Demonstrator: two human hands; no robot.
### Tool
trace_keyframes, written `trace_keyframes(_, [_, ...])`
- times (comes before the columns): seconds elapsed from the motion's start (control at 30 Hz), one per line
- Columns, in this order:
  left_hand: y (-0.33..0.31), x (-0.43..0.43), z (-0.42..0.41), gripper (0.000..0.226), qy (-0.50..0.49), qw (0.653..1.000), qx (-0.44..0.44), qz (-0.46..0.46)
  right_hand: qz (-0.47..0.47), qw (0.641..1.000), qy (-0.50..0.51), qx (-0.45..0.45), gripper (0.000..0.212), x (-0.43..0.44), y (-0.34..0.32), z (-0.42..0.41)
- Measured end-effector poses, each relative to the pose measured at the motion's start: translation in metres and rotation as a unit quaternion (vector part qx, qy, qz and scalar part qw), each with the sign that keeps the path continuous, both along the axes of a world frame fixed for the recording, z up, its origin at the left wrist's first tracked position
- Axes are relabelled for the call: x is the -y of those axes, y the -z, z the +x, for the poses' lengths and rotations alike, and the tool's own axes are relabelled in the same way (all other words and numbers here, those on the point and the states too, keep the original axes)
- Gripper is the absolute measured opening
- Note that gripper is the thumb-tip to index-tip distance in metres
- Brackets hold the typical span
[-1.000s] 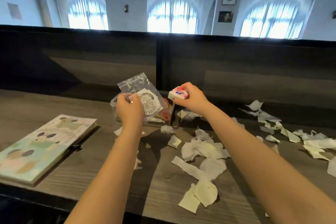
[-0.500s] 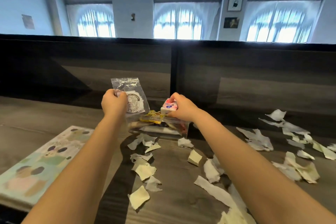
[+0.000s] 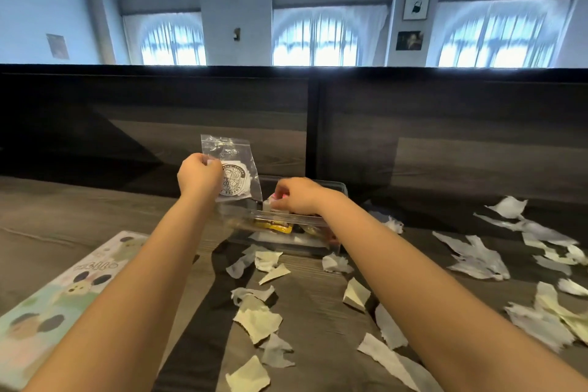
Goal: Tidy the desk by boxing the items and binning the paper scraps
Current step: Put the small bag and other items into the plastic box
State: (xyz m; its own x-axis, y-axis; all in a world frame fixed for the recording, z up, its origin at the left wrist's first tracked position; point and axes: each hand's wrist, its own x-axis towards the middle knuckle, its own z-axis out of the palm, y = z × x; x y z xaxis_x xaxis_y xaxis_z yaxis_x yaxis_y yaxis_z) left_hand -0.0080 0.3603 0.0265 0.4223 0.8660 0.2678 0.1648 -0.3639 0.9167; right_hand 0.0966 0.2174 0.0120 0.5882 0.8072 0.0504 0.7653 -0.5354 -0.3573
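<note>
A clear plastic box [image 3: 339,188] stands on the dark wooden desk against the back panel, with yellow and dark items inside. My left hand [image 3: 198,176] pinches a clear zip bag [image 3: 234,165] with a round printed sticker in it, held upright just left of the box. My right hand [image 3: 299,196] reaches down into the box, fingers closed on a small white and pink eraser [image 3: 271,202], mostly hidden by the fingers. Torn paper scraps [image 3: 257,320] lie scattered across the desk in front of and to the right of the box.
A pastel illustrated book [image 3: 60,299] lies flat at the desk's near left. More scraps [image 3: 477,259] cover the right side. A dark partition panel [image 3: 445,137] rises behind the desk.
My right hand has lowered the eraser into the box. My left hand has kept the zip bag raised beside the box. The camera has shifted, so the box sits more central.
</note>
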Motion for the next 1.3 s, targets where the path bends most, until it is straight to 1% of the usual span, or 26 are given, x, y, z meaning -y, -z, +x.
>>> trace_keyframes(0.1, [-0.005, -0.001, 0.007, 0.027, 0.014, 0.999, -0.037, 0.018, 0.009, 1.000, 0.000, 0.012, 0.029, 0.010, -0.009, 0.000])
trace_keyframes(0.2, [-0.011, 0.004, 0.021, 0.025, 0.060, 0.994, -0.074, 0.045, 0.055, 0.998, 0.011, 0.039, 0.031, 0.028, -0.017, -0.001])
trace_keyframes(0.27, [-0.012, 0.010, 0.030, 0.024, 0.107, 0.986, -0.112, 0.065, 0.068, 0.994, 0.027, 0.076, 0.033, 0.041, -0.016, -0.003])
trace_keyframes(0.33, [-0.009, 0.017, 0.037, 0.028, 0.139, 0.974, -0.158, 0.088, 0.057, 0.991, 0.046, 0.116, 0.035, 0.054, -0.011, -0.003])
trace_keyframes(0.37, [-0.007, 0.018, 0.038, 0.029, 0.148, 0.967, -0.182, 0.101, 0.053, 0.990, 0.055, 0.120, 0.036, 0.059, -0.008, -0.002])
trace_keyframes(0.47, [0.001, 0.022, 0.036, 0.028, 0.146, 0.932, -0.275, 0.186, 0.067, 0.992, 0.079, 0.075, 0.039, 0.071, 0.002, 0.004])
trace_keyframes(0.5, [0.004, 0.022, 0.036, 0.032, 0.133, 0.914, -0.307, 0.229, 0.090, 0.991, 0.084, 0.051, 0.038, 0.072, 0.005, 0.006])
trace_keyframes(0.57, [0.010, 0.024, 0.035, 0.043, 0.103, 0.867, -0.353, 0.335, 0.152, 0.984, 0.095, 0.018, 0.034, 0.076, 0.007, 0.011])
trace_keyframes(0.6, [0.011, 0.027, 0.034, 0.044, 0.089, 0.851, -0.354, 0.379, 0.181, 0.978, 0.104, 0.010, 0.031, 0.078, 0.007, 0.014])
trace_keyframes(0.63, [0.011, 0.029, 0.033, 0.040, 0.083, 0.847, -0.340, 0.401, 0.201, 0.972, 0.120, 0.007, 0.028, 0.082, 0.007, 0.018])
trace_keyframes(0.67, [0.011, 0.031, 0.032, 0.033, 0.094, 0.856, -0.321, 0.394, 0.209, 0.967, 0.143, 0.012, 0.026, 0.087, 0.007, 0.025])
trace_keyframes(0.7, [0.010, 0.033, 0.031, 0.026, 0.120, 0.877, -0.299, 0.357, 0.204, 0.963, 0.173, 0.018, 0.025, 0.094, 0.007, 0.033])
trace_keyframes(0.73, [0.009, 0.035, 0.030, 0.023, 0.155, 0.891, -0.294, 0.310, 0.188, 0.960, 0.208, 0.022, 0.023, 0.101, 0.006, 0.042])
trace_keyframes(0.77, [0.010, 0.037, 0.029, 0.024, 0.192, 0.893, -0.304, 0.270, 0.163, 0.957, 0.241, 0.019, 0.021, 0.110, 0.007, 0.050])
trace_keyframes(0.83, [0.013, 0.041, 0.027, 0.030, 0.231, 0.879, -0.338, 0.246, 0.095, 0.957, 0.275, -0.003, 0.022, 0.127, 0.011, 0.062])
trace_keyframes(0.93, [0.020, 0.045, 0.026, 0.035, 0.215, 0.872, -0.358, 0.256, -0.019, 0.973, 0.224, -0.053, 0.048, 0.145, 0.023, 0.063])
trace_keyframes(0.97, [0.021, 0.048, 0.026, 0.036, 0.204, 0.873, -0.356, 0.262, -0.044, 0.975, 0.208, -0.066, 0.051, 0.149, 0.027, 0.060])
trace_keyframes(1.0, [0.022, 0.052, 0.025, 0.036, 0.193, 0.879, -0.345, 0.268, -0.054, 0.976, 0.200, -0.069, 0.048, 0.152, 0.032, 0.058])
trace_keyframes(1.07, [0.023, 0.065, 0.023, 0.033, 0.178, 0.893, -0.299, 0.284, -0.031, 0.975, 0.210, -0.063, 0.032, 0.155, 0.038, 0.057])
trace_keyframes(1.13, [0.024, 0.084, 0.019, 0.033, 0.191, 0.905, -0.244, 0.293, 0.005, 0.970, 0.239, -0.049, 0.018, 0.158, 0.039, 0.057])
trace_keyframes(1.23, [0.027, 0.106, 0.017, 0.032, 0.249, 0.906, -0.203, 0.274, 0.033, 0.957, 0.287, -0.011, 0.018, 0.156, 0.033, 0.059])
trace_keyframes(1.3, [0.029, 0.110, 0.017, 0.034, 0.268, 0.895, -0.217, 0.282, 0.033, 0.948, 0.314, 0.023, 0.016, 0.150, 0.030, 0.061])
